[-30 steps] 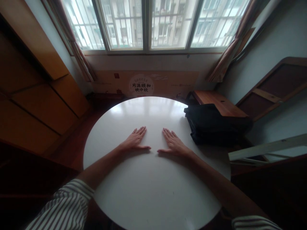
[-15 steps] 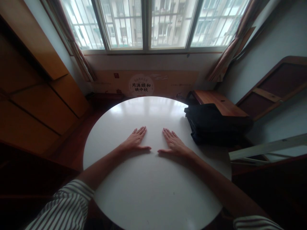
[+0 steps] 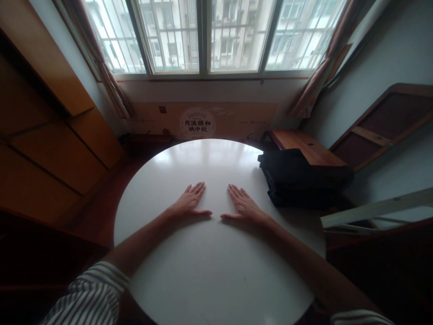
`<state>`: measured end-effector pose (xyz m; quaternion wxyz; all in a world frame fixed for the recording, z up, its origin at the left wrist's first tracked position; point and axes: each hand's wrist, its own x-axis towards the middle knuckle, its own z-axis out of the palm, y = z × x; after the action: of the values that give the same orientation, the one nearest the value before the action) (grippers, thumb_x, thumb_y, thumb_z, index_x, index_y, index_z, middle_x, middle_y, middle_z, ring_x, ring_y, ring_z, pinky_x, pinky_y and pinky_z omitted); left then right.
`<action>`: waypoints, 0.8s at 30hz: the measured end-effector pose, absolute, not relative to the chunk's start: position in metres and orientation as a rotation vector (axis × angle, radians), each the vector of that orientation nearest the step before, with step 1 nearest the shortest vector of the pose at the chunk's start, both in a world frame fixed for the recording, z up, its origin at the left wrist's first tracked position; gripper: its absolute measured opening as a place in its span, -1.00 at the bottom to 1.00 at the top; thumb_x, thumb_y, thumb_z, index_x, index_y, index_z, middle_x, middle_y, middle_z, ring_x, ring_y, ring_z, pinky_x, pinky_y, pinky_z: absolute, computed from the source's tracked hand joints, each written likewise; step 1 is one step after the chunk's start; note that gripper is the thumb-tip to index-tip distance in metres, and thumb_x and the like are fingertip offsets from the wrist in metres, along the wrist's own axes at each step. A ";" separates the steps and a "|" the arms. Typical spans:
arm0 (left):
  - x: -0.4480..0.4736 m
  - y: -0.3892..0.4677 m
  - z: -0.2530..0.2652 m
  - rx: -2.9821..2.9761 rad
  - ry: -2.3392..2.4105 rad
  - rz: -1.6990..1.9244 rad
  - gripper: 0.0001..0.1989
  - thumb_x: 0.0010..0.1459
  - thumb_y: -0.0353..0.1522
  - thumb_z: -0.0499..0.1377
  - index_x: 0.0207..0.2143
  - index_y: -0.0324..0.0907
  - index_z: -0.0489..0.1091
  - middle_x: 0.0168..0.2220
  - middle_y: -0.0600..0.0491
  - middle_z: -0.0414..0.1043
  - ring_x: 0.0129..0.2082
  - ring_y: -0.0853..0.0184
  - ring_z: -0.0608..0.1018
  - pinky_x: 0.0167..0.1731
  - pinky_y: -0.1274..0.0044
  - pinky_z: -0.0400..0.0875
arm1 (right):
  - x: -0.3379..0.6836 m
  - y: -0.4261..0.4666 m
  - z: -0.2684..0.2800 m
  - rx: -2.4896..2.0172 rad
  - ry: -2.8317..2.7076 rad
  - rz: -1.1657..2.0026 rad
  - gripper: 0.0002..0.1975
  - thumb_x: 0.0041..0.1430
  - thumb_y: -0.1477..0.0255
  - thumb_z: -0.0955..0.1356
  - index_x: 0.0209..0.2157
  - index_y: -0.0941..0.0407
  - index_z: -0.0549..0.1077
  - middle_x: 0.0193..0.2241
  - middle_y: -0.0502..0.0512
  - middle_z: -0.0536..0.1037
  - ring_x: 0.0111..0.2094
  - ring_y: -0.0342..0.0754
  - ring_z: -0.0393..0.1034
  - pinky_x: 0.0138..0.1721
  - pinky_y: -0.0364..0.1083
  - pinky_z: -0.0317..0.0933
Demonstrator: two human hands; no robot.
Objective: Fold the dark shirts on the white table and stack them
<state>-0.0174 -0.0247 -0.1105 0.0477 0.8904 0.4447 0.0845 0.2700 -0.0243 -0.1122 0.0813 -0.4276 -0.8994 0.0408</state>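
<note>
Both palms rest face down on a round white table. My left hand lies flat left of the middle, its thumb stretched out toward the right. Mirroring it, my right hand lies flat with the thumb pointing left. A small gap separates the two thumb tips. Neither hand holds anything. To the right of my right hand, a folded black cloth item lies at the table's right edge; its exact kind I cannot make out.
A wooden desk or bench stands behind the black item. A wooden-framed chair back or panel leans at the right wall. Wooden cabinets line the left. Ahead is a barred window with curtains above a printed banner.
The view has shifted very slightly, so the scene sits a little lower and further left. Both hands keep their flat pose on the table.
</note>
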 end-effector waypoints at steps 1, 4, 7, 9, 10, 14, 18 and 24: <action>-0.016 -0.025 -0.109 2.709 1.357 0.284 0.06 0.09 0.24 0.01 0.37 -0.36 -0.03 0.38 -0.32 -0.07 0.37 -0.03 0.05 0.30 0.20 -0.09 | 0.270 -0.024 -0.112 -1.265 -2.672 0.124 0.14 0.07 -0.28 0.19 0.35 0.38 0.03 0.36 0.47 -0.02 0.38 0.26 -0.15 0.35 0.20 -0.21; -0.011 -0.027 -0.105 2.673 1.326 0.515 -0.23 0.15 0.10 0.11 0.19 -0.29 0.25 0.21 -0.29 0.27 0.21 0.01 0.31 0.18 0.25 0.16 | 0.270 -0.026 -0.111 -1.162 -2.595 0.139 -0.02 0.08 -0.20 0.28 0.26 0.31 0.26 0.28 0.45 0.21 0.32 0.28 0.06 0.29 0.19 -0.01; -0.007 -0.028 -0.109 2.509 1.325 0.876 -0.70 0.31 -0.17 0.03 -0.18 -0.21 0.38 -0.30 -0.02 0.43 -0.33 0.30 0.46 -0.24 0.47 0.36 | 0.270 -0.029 -0.108 -0.992 -2.475 0.175 -0.53 0.33 0.08 0.23 -0.07 0.15 0.54 -0.03 0.28 0.57 0.02 0.09 0.45 0.05 0.01 0.29; -0.008 -0.028 -0.114 2.413 1.296 0.988 -0.70 0.34 -0.27 -0.05 -0.44 -0.17 0.27 -0.56 0.18 0.14 -0.57 0.44 0.21 -0.48 0.57 0.19 | 0.272 -0.028 -0.100 -0.968 -2.387 0.138 -0.61 0.41 0.24 0.18 -0.24 0.11 0.56 -0.26 0.18 0.62 -0.23 -0.01 0.52 -0.14 -0.08 0.34; -0.009 -0.027 -0.116 2.397 1.268 1.004 -0.65 0.34 -0.28 -0.06 -0.53 -0.16 0.18 -0.60 0.22 -0.02 -0.61 0.47 0.09 -0.53 0.59 0.08 | 0.275 -0.027 -0.094 -0.999 -2.341 0.090 -0.62 0.41 0.26 0.18 -0.28 0.11 0.56 -0.33 0.16 0.61 -0.31 -0.03 0.51 -0.20 -0.10 0.33; -0.014 -0.024 -0.120 2.430 1.188 0.990 -0.57 0.28 -0.32 -0.03 -0.65 -0.15 -0.08 -0.58 0.22 -0.27 -0.57 0.48 -0.09 -0.55 0.57 -0.11 | 0.303 -0.021 -0.057 -1.293 -2.126 -0.191 -0.59 0.41 0.28 0.16 -0.33 0.15 0.54 -0.35 0.22 0.58 -0.30 0.04 0.47 -0.21 -0.05 0.30; -0.013 -0.025 -0.116 2.503 1.140 0.877 -0.67 0.13 -0.44 -0.03 -0.65 -0.16 -0.06 -0.61 0.22 -0.21 -0.57 0.47 -0.06 -0.55 0.57 -0.10 | 0.348 -0.020 -0.034 -1.643 -1.996 -0.500 -0.49 0.23 0.11 0.31 -0.04 0.26 0.49 -0.04 0.44 0.52 0.01 0.33 0.35 0.04 0.23 0.18; -0.011 -0.028 -0.111 2.578 1.066 0.804 -0.77 -0.02 -0.53 -0.03 -0.65 -0.15 0.01 -0.63 0.22 -0.10 -0.59 0.45 0.02 -0.54 0.59 -0.02 | 0.388 -0.018 -0.054 -1.857 -2.043 -0.586 -0.51 0.25 0.17 0.29 0.05 0.21 0.47 0.10 0.39 0.46 0.14 0.39 0.25 0.13 0.40 0.02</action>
<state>-0.0108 -0.0279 -0.1112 0.1190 0.8817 0.3645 0.2751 0.3875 -0.0180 -0.0540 0.1586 -0.6496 -0.7147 -0.2051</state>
